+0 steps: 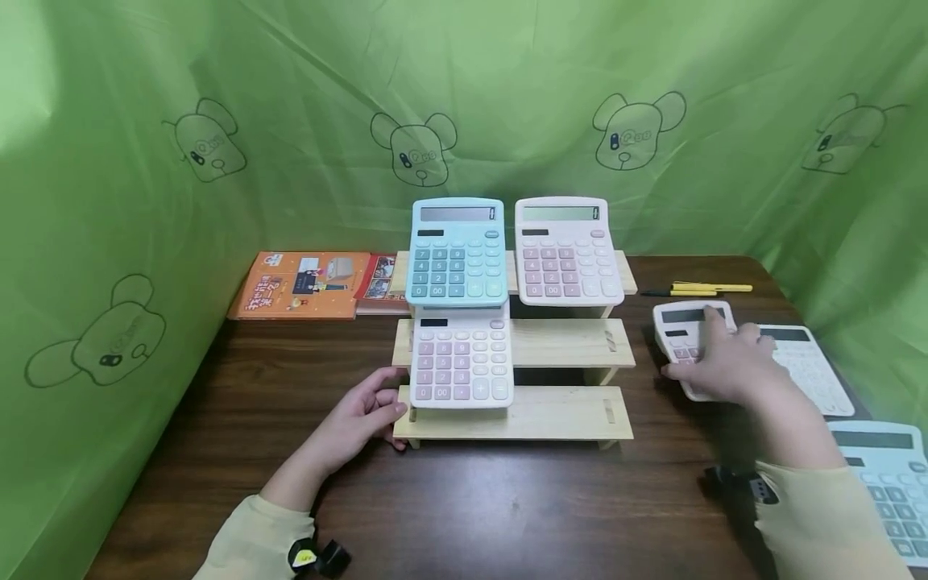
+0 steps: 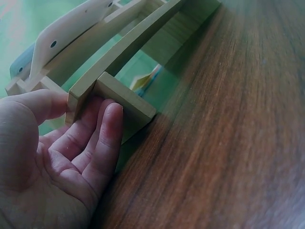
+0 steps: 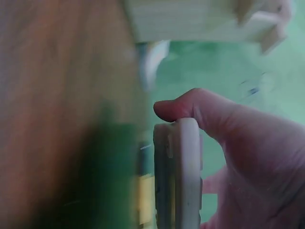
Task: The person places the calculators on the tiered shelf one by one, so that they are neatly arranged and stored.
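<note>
My left hand (image 1: 362, 412) pinches the left end of the lowest shelf on a three-step wooden rack (image 1: 565, 412). In the left wrist view, its thumb lies against the board end and the fingers curl underneath. At the right, my right hand (image 1: 735, 362) grips a white calculator with pink keys (image 1: 681, 332), thumb on one edge. The right wrist view shows that calculator (image 3: 188, 167) edge-on, off the table. On the rack's top step stand a blue calculator (image 1: 457, 258) and a white-and-pink one (image 1: 565, 254). Another white-and-pink calculator (image 1: 461, 362) leans below the blue one, its display hidden.
Beside my right forearm lie another white calculator (image 1: 815, 374) and a light blue one (image 1: 880, 451). Yellow and black pens (image 1: 710, 287) are behind them. An orange book (image 1: 300, 282) rests at the back left. Green cloth (image 1: 507, 97) encloses the wooden table (image 1: 464, 515).
</note>
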### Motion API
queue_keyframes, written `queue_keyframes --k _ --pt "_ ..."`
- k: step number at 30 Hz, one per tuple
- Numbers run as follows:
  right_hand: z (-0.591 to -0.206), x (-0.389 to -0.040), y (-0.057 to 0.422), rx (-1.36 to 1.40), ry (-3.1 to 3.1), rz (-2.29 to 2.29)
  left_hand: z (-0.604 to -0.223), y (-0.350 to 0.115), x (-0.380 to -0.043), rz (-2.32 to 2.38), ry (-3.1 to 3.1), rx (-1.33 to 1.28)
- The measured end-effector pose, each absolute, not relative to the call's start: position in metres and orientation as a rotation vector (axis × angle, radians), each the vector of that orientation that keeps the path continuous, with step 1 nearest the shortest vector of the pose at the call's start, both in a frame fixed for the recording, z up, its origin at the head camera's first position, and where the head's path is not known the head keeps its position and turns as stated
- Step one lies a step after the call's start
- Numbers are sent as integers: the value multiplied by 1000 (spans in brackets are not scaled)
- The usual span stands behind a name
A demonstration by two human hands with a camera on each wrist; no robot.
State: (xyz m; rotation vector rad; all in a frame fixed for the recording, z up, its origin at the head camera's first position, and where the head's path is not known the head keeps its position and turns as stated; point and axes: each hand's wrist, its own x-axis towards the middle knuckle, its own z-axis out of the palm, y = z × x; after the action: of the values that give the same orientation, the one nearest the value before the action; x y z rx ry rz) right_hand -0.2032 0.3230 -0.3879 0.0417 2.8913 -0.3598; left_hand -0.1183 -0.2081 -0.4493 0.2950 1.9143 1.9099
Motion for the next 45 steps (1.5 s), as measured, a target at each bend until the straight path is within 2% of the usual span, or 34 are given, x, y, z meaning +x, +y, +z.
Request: queue_keyframes --k 8,21,32,45 --pt "-334 -172 296 -296 2896 -356 -450 -209 -118 1912 1914 300" --pt "-297 -130 281 -580 3040 -343 -450 -211 -120 1892 1938 300" --pt "-300 -112 233 -904 3109 -345 -452 -211 -120 1906 1919 309" --pt "-316 -114 209 -833 3139 -359 -453 -210 -120 1899 1919 304"
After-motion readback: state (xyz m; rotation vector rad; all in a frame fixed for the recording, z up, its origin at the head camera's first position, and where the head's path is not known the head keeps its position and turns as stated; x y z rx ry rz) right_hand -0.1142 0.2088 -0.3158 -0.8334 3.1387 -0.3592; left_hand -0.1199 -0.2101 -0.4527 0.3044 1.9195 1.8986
